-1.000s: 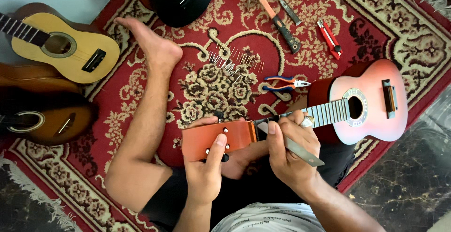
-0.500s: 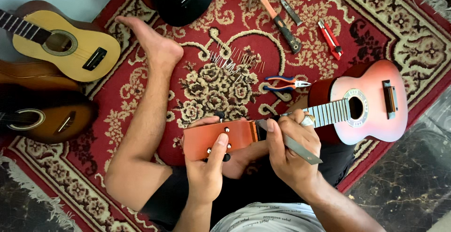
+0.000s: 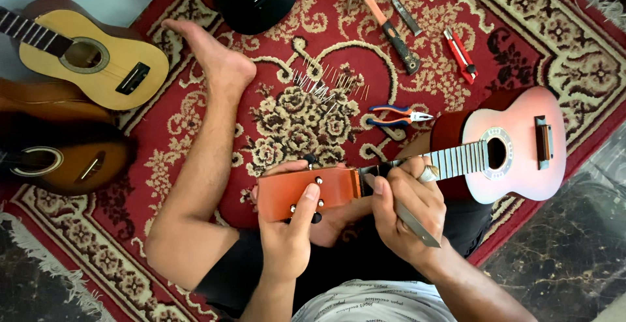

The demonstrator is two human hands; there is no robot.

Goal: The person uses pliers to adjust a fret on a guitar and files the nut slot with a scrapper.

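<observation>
A: Where are our hands?
B: Our left hand (image 3: pixel 287 234) grips the orange headstock (image 3: pixel 306 193) of the pink guitar (image 3: pixel 515 143) across our lap; our right hand (image 3: pixel 407 214) clasps a metal file (image 3: pixel 417 225) at the nut.
A: Progress?
B: No strings show; loose metal pins (image 3: pixel 326 87) and pliers (image 3: pixel 394 116) lie on the rug (image 3: pixel 574 42).

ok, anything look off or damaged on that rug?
A loose scatter of thin metal pins lies on the red patterned rug, unboxed, near the bare foot. The small pink guitar shows no strings. No visible damage.
</observation>
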